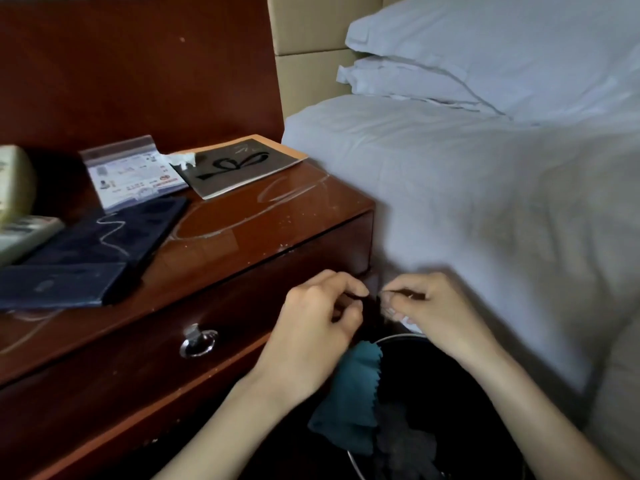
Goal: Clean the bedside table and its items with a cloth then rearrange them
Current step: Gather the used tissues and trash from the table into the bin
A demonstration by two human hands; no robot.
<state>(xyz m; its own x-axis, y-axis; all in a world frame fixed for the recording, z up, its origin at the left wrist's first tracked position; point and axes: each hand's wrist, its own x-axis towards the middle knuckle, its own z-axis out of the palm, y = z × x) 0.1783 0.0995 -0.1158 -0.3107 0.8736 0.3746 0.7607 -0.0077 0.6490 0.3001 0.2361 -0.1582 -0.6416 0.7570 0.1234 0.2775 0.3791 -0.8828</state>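
Phone (14,188) cut by left edge, cloth (349,393) half-hidden

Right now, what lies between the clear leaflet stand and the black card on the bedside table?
A crumpled white scrap, perhaps tissue, lies between the leaflet stand and the black card, overlapping the card's corner. The head view shows it.

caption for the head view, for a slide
Left hand holding a teal cloth, right hand close by, over a bin by the bedside table

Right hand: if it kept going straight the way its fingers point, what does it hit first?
Most likely the left hand, which holds the teal cloth: its fingertips sit across a small gap from the right hand; beyond lies the bedside table. Depth uncertain.
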